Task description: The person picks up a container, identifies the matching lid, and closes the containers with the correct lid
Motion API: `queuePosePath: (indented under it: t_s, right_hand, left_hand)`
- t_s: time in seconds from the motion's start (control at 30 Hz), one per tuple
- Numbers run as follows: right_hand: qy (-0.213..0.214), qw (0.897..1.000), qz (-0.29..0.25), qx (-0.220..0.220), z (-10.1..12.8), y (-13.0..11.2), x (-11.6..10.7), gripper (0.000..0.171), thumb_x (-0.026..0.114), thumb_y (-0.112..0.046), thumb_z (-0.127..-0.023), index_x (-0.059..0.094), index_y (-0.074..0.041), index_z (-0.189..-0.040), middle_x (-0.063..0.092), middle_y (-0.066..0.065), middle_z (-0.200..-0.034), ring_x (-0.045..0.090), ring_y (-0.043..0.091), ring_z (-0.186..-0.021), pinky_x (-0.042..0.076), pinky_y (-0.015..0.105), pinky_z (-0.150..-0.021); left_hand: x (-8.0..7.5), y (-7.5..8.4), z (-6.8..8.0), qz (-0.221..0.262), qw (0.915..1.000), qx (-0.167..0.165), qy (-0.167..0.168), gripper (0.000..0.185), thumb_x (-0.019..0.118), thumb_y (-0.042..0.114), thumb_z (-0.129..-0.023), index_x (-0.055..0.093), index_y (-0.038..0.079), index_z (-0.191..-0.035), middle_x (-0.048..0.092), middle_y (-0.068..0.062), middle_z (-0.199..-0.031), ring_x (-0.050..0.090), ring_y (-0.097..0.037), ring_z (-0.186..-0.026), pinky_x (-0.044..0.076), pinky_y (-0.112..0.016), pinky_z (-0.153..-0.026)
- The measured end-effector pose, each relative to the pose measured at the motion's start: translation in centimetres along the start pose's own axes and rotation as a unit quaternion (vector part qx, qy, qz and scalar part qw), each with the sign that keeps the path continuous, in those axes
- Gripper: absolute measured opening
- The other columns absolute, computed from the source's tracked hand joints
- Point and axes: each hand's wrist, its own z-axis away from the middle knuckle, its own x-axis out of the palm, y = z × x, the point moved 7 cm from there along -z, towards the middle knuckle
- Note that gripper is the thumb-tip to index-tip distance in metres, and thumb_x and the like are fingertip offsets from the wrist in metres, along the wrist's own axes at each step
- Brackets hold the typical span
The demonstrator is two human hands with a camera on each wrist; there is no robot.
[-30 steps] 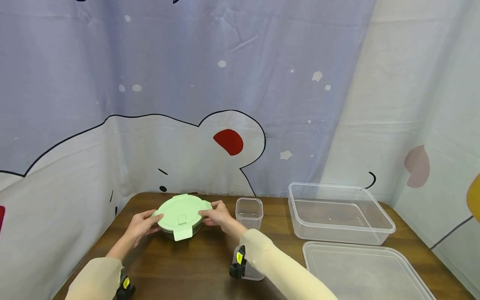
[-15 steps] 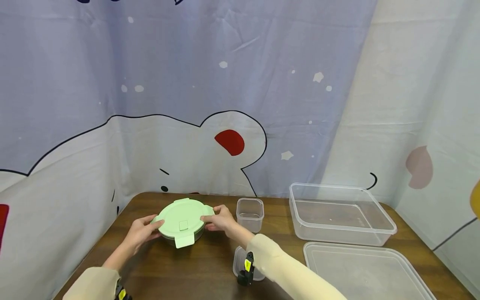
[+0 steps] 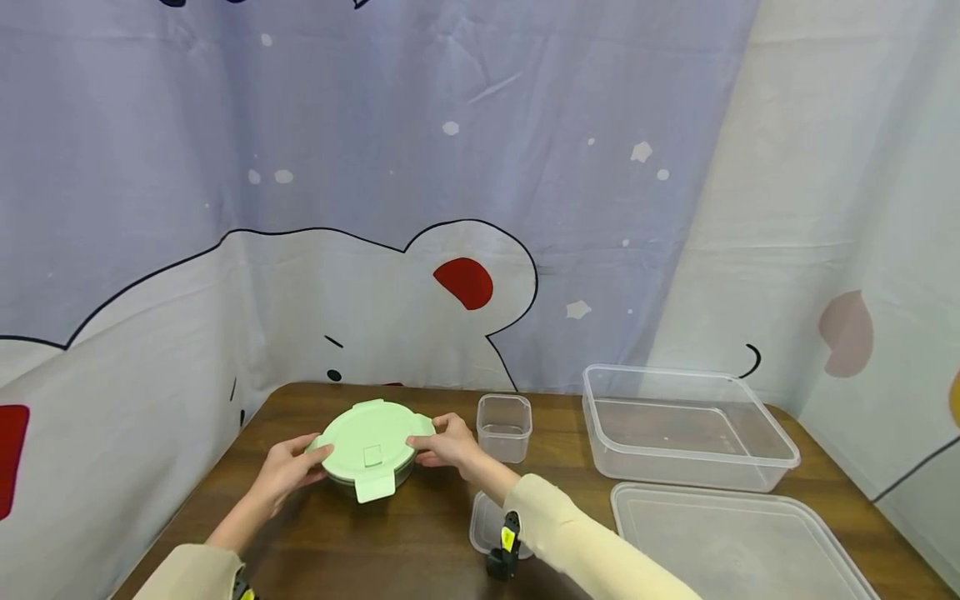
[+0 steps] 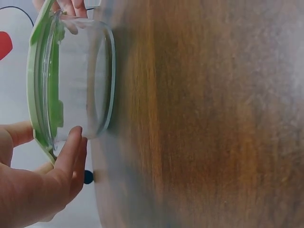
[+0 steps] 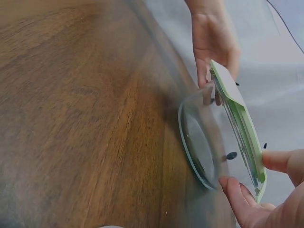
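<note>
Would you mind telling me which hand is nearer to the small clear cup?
Right. The right hand grips the green lid just left of the cup; the left hand grips the lid's far side.

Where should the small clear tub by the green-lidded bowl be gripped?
Probably by its upper walls, from above: the tub stands upright and open, lidless, so fingers can pinch across its rim. Its left side sits close to the right hand on the bowl, so come from the right.

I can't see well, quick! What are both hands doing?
Left hand: grips the glass bowl with its green lid.
Right hand: grips the same bowl's other side.
</note>
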Motion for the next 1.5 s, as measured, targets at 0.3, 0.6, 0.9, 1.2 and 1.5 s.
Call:
queuePosePath:
  t_s: [0.3,0.6,0.9,1.2,1.5]
  right_hand:
    - [-0.010,1.000,0.029,-0.004,0.0,0.2,-0.2,0.054,0.075,-0.011,-0.082,0.041,0.006,-0.120,0.063,0.020,-0.097,0.073,0.034,-0.079,0.061,0.033,-0.067]
    - [-0.018,0.992,0.117,-0.032,0.6,-0.5,-0.1,0.053,0.073,-0.019,-0.085,0.043,0.005,-0.122,0.069,0.022,-0.092,0.072,0.036,-0.077,0.061,0.037,-0.063]
    - [-0.023,0.978,0.199,-0.052,1.3,-0.7,-0.2,0.053,0.069,-0.028,-0.088,0.045,0.005,-0.121,0.067,0.021,-0.094,0.072,0.031,-0.071,0.060,0.037,-0.059]
    - [-0.018,0.949,0.305,-0.077,2.4,-1.1,-0.2,0.056,0.060,-0.035,-0.093,0.044,0.006,-0.127,0.062,0.008,-0.061,0.054,0.013,-0.050,0.046,0.025,-0.049]
    - [-0.013,0.924,0.368,-0.100,2.2,-1.7,-0.6,0.051,0.054,-0.035,-0.094,0.051,0.003,-0.128,0.070,0.019,-0.103,0.068,0.030,-0.090,0.053,0.041,-0.076]
  left_hand:
    - [0.2,0.0,0.8,-0.013,0.9999,0.000,0.003,0.062,0.054,0.016,-0.097,0.027,-0.018,-0.142,0.036,-0.039,-0.141,0.063,-0.002,-0.088,0.058,-0.022,-0.077]
    - [0.2,0.0,1.0,-0.023,0.9997,0.009,-0.002,0.065,0.054,0.021,-0.099,0.024,-0.016,-0.144,0.030,-0.038,-0.145,0.062,-0.005,-0.090,0.057,-0.023,-0.081]
    - [0.5,0.0,1.3,-0.026,0.9994,0.018,-0.011,0.064,0.054,0.020,-0.099,0.025,-0.018,-0.143,0.033,-0.038,-0.143,0.063,-0.006,-0.097,0.058,-0.026,-0.083]
    - [0.9,0.9,2.2,-0.108,0.9933,0.035,0.018,0.061,0.053,0.021,-0.099,0.030,-0.014,-0.143,0.041,-0.037,-0.138,0.062,-0.032,-0.110,0.059,-0.033,-0.081]
    - [1.2,3.4,3.2,-0.300,0.9313,0.182,0.096,0.045,0.058,0.020,-0.096,0.052,-0.007,-0.132,0.047,-0.032,-0.136,0.042,-0.050,-0.126,0.038,-0.063,-0.100]
